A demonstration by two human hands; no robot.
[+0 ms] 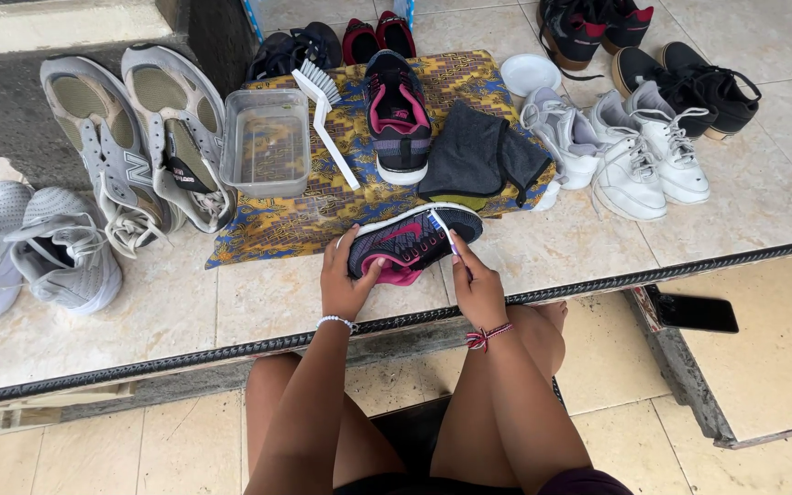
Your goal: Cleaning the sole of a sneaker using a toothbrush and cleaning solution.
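There are two dark sneakers with pink trim, one lying on its side [414, 240] and one standing on the patterned cloth [397, 115], then two grey sneakers [130, 137] leaning at the wall, two light grey ones [34, 247] at the far left, and four white sneakers [630, 151] at the right. Behind them I count two black low shoes [689, 82], two black and red high shoes [593, 26], two red and black shoes [378, 38] and one dark pair [293, 50] whose shoes I cannot separate well. There is one clear plastic tub [268, 142], one white scrubbing brush [323, 115], one small toothbrush [444, 229], one dark folded cloth [478, 156], one white round lid [530, 73] and one black phone [694, 313].
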